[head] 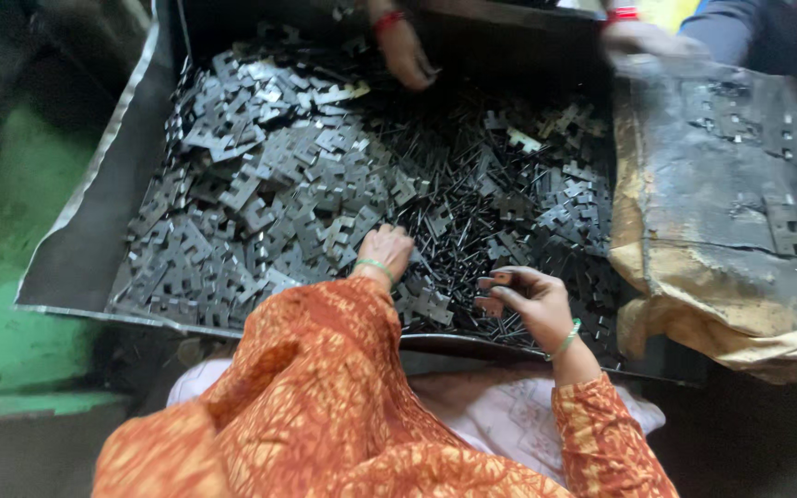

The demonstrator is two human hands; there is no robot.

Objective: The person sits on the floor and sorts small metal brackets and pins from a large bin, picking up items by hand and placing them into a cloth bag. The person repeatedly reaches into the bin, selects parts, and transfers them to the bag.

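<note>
**Sorting through the tray of stamped metal pieces**

Green-painted walling is showing at the left, and close below us a dark sheet-metal tray is holding a deep heap of flat, notched metal pieces. We are working at its near edge. Our left hand is pressing down into the heap, fingers curled and buried, so we cannot tell whether it is gripping anything. Our right hand is hovering just above the pieces, palm up, fingers loosely bent and apart, holding nothing we can make out. We are judging this as the picking stage; the next move is calling for a firm pinch on a few pieces. Farther off, a soiled sack is lying at the right, and another person's hands are reaching in from the far side.
</note>
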